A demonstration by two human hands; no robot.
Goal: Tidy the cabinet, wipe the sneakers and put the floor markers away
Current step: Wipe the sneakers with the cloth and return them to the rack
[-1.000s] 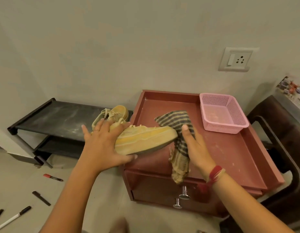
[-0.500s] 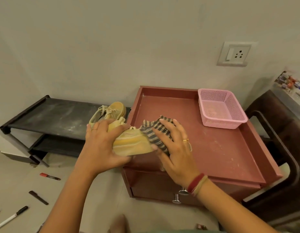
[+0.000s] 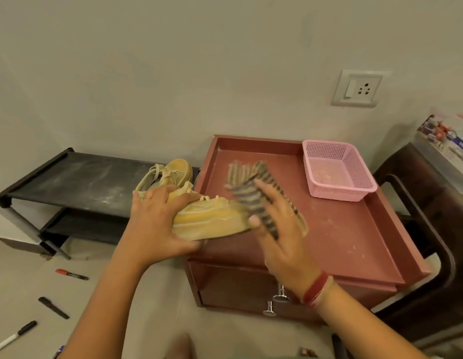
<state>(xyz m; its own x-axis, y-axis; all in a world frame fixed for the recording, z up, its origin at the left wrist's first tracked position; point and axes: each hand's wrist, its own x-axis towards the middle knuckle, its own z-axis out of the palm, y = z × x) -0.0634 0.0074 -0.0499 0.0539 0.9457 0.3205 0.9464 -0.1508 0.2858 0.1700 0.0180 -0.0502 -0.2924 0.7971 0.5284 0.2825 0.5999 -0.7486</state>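
My left hand [image 3: 154,224] grips a yellow sneaker [image 3: 212,218] by its heel end and holds it on its side over the left edge of the red cabinet [image 3: 342,242]. My right hand [image 3: 279,242] holds a striped cloth [image 3: 253,193], blurred with motion, against the sneaker's toe. The second yellow sneaker [image 3: 170,172] lies on the black shoe rack [image 3: 77,182]. Markers lie on the floor at the lower left: a red one [image 3: 71,274], a black one [image 3: 53,307] and a white one with a black cap [image 3: 15,336].
A pink mesh basket [image 3: 336,169] stands at the cabinet top's back right. The cabinet's drawer front has two metal knobs [image 3: 275,301]. A dark chair [image 3: 432,229] with a printed box [image 3: 448,149] stands to the right. A wall socket [image 3: 356,88] is above.
My right hand swept the cloth over the sneaker's toe and then swung back to the right, off the shoe's top. The left hand kept its grip on the sneaker.
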